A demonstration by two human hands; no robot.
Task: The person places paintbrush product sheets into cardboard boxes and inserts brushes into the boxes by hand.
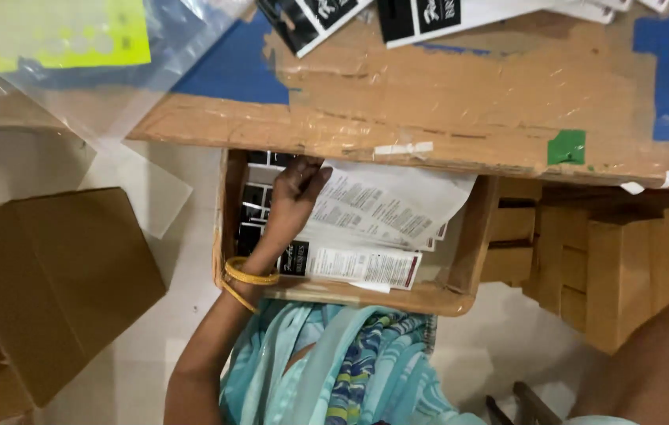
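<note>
My left hand (291, 197), with gold bangles at the wrist, reaches down into an open cardboard box (460, 295) that stands under the table edge. Its fingers curl over the left end of a stack of flat white printed cartons (386, 208) lying in the box. Black flat cartons (254, 206) are stacked upright at the box's left side, just beside the hand. Only my right forearm (653, 354) shows at the lower right; the hand itself is outside the frame.
A worn cardboard-covered tabletop (460, 86) overhangs the box, with black-and-white flat cartons (421, 17) at its far edge. A large brown carton (51, 275) lies at the left on the floor. Small brown boxes (618, 267) are stacked at the right. Clear plastic bags (75, 63) lie upper left.
</note>
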